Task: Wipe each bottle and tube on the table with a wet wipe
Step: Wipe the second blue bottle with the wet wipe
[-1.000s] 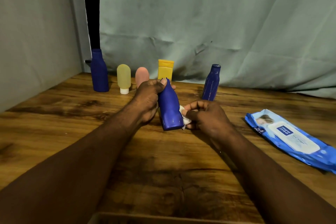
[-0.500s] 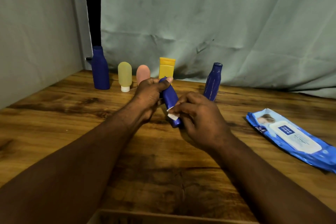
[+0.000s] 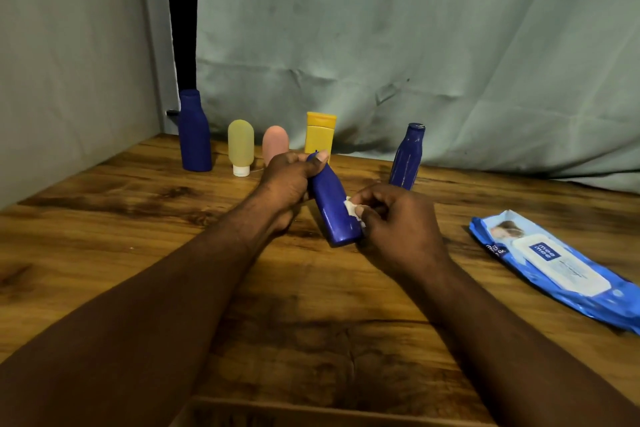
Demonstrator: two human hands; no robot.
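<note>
Grips a dark blue plastic bottle (image 3: 334, 210) by its narrow cap end with the left hand (image 3: 287, 180), fingers curled round it, thumb tip laid over the top. Holds it tilted, cap end up and away, flat base low and toward the camera, over the middle of the brown wooden table (image 3: 138, 253); contact between base and wood impossible to tell.

Pinches a small crumpled white wet wipe (image 3: 351, 209) between thumb and curled fingers of the right hand (image 3: 398, 218), pressing it against the right side of the bottle's lower body.

Along the back edge of the table, upright, from left to right:
- a tall dark blue plastic bottle with a wide neck (image 3: 194, 135)
- a translucent yellow tube (image 3: 240, 146) standing on its white cap
- a rounded pink tube (image 3: 274, 142), its lower part hidden behind the left hand
- a flat yellow tube with a flip cap (image 3: 320, 132), just behind the left thumb
- a slim dark blue ribbed bottle (image 3: 407, 156), behind the right hand

Far to the right, lying flat on the table, well apart from both hands: a soft blue pack of wet wipes (image 3: 561, 270) with a white lid flap.

Behind the table, a creased grey-green cloth backdrop (image 3: 415, 45). At the near bottom edge, a strip of brown cardboard (image 3: 311, 412).
</note>
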